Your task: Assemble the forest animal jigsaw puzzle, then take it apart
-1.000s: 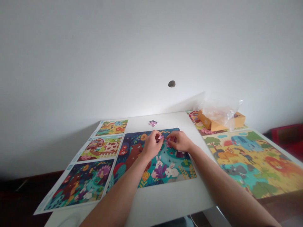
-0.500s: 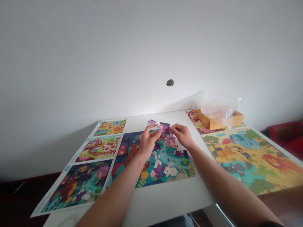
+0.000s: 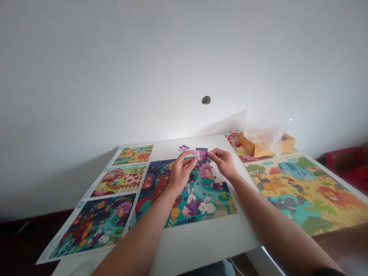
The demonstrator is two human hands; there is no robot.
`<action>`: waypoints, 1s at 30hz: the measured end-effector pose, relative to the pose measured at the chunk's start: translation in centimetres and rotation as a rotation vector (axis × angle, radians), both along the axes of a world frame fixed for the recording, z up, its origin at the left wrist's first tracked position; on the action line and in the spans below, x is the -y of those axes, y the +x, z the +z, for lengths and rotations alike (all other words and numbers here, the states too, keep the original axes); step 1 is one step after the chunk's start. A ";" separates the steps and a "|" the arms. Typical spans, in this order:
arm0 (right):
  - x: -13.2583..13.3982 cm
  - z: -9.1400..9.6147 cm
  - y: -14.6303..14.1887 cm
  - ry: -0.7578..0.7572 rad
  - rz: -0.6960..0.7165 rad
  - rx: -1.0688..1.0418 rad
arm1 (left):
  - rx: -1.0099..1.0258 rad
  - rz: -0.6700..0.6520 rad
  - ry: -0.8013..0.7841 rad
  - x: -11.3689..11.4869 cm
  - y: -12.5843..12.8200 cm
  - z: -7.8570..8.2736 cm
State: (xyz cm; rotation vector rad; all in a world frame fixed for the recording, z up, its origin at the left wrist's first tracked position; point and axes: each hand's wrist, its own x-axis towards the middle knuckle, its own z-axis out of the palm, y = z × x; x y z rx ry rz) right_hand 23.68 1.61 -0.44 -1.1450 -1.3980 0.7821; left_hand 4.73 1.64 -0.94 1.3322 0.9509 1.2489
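Note:
Between my hands, above the upper edge of the puzzle, is a purple jigsaw piece with a dark top edge. My left hand grips its left side between thumb and fingers. On the opposite side my right hand pinches the piece's right edge. Below lies the forest jigsaw puzzle with rabbits, a bear and a stream, its upper right part showing a gap. A loose purple jigsaw piece rests on the table behind my left hand.
A printed picture sheet lies at the left of the white table. To the right is an assembled safari puzzle. Behind it, a yellow box and a clear plastic bag sit on a farm picture, near the wall.
The held jigsaw piece has shifted slightly to the right and sits more level, facing me. Both hands have barely moved and keep their hold.

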 end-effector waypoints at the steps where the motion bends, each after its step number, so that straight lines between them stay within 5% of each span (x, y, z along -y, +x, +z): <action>1: -0.1 0.0 0.2 0.010 -0.013 -0.009 | -0.007 -0.023 0.010 0.1 0.0 0.0; 9: -0.4 -0.1 1.5 0.049 -0.090 -0.045 | -0.079 -0.225 0.066 0.7 0.0 0.4; 30: -0.7 -0.3 1.3 0.004 0.019 -0.108 | -0.216 -0.236 0.151 0.9 0.1 0.1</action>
